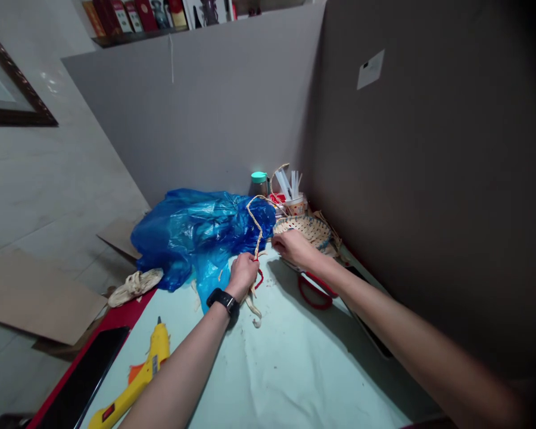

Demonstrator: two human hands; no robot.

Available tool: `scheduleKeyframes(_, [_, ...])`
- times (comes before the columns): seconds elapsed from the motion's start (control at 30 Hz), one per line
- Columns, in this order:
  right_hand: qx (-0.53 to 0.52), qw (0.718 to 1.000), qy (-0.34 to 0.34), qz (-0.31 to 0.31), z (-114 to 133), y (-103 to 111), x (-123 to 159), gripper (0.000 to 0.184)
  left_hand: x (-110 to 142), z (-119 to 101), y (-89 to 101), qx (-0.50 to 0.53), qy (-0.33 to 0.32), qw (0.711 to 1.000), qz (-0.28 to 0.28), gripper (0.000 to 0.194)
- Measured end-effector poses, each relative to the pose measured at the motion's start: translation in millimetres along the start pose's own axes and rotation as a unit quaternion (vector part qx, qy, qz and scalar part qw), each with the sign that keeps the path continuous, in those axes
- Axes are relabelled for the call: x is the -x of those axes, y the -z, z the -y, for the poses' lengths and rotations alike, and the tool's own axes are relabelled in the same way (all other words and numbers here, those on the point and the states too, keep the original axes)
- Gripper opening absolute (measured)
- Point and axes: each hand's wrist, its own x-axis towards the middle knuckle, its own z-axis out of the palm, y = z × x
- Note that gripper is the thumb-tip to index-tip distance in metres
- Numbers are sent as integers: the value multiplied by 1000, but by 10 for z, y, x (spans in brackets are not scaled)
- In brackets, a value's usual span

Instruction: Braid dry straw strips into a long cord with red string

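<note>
With our left hand [243, 273], just right of the blue plastic bag [192, 223], we pinch the twisted straw cord [258, 235] between curled fingers. The cord rises from our grip and bends over the bag's right end; a red loop [261, 278] hangs beside our hand. Our right hand [293, 247] is farther right of the bag, in front of the woven basket [322, 231]; its fingers curl inward, but we cannot tell whether they pinch anything. Under our right forearm lie red-handled scissors [315, 293]. A cup [296, 207] of pale sticks and a green-lidded jar [258, 183] stand behind the bag's right end. The yellow glue gun [158, 348] lies in front of the bag, on the cloth-covered worktop [304, 369].
</note>
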Motion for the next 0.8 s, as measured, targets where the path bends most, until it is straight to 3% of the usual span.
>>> scheduleKeyframes(0.17, [-6,999,-22,25,111,-148,68,22,9,-19,-27,-74,-58,996,-8,20])
scheduleKeyframes(0.4, [-14,997,-57,46,365,-458,95,21,-1,6,-20,-86,-88,992,9,15])
scheduleKeyframes(0.63, [33,998,-50,35,358,-471,65,20,16,-33,28,-113,-132,985,-3,17])
scheduleKeyframes(0.8, [84,996,-3,23,351,-378,73,25,82,-95,42,-117,-162,980,-16,24])
